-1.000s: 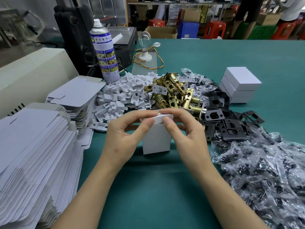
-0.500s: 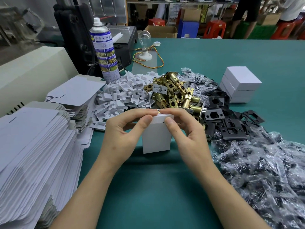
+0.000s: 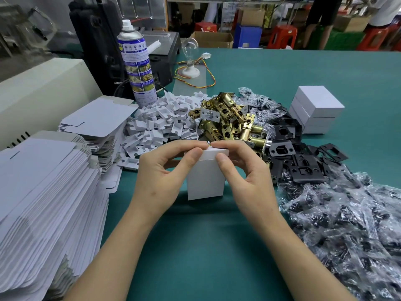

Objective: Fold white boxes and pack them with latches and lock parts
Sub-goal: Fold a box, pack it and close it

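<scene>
A small white box (image 3: 205, 180) stands upright on the green table at the centre. My left hand (image 3: 161, 170) and my right hand (image 3: 245, 170) pinch its top flap from both sides, thumbs on the near face and fingers over the top. Just behind it lie a heap of brass latches (image 3: 227, 120), a pile of white cardboard inserts (image 3: 160, 122) and black strike plates (image 3: 303, 161). Flat unfolded box blanks (image 3: 39, 192) are stacked at the left. Finished white boxes (image 3: 316, 109) sit stacked at the back right.
Clear bags of dark lock parts (image 3: 347, 224) cover the right side. A spray can (image 3: 137, 64) stands at the back left beside a cream machine (image 3: 43, 92) and a black device (image 3: 99, 40). A bulb on a wired base (image 3: 190, 59) sits behind the piles.
Both hands stay on the box top with only slight finger shifts; the box leans very slightly differently. Nothing else has moved.
</scene>
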Available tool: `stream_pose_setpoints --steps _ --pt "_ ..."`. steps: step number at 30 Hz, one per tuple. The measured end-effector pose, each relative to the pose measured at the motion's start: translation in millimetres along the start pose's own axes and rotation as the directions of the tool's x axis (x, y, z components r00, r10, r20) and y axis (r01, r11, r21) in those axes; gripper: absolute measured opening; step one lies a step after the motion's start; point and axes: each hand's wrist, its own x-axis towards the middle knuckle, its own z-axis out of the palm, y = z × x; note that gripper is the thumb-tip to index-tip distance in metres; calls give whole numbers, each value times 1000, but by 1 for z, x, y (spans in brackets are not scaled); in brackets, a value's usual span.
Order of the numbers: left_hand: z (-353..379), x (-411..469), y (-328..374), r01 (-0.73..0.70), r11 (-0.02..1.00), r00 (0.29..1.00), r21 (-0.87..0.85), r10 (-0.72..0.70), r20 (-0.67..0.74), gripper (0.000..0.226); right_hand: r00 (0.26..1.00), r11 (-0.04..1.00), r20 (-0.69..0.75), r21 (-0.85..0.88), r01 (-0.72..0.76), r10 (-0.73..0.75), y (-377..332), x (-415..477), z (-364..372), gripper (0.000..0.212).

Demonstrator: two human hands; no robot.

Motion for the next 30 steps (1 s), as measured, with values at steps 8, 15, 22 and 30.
stream_pose_setpoints --steps 8,15,22,30 --pt "-1 0 1 34 999 999 -36 -34 6 18 1000 1000 6 10 2 -2 -1 0 0 17" --pt "-3 1 2 34 999 999 -19 -34 25 20 1000 1000 4 2 5 -5 -1 -1 -1 18" --pt "-2 1 4 52 999 998 -13 -52 17 16 1000 1000 2 -4 7 -7 -1 -1 0 16" --pt "-4 -1 2 -21 999 999 47 19 45 16 1000 1000 5 29 11 -11 -1 -1 0 17"
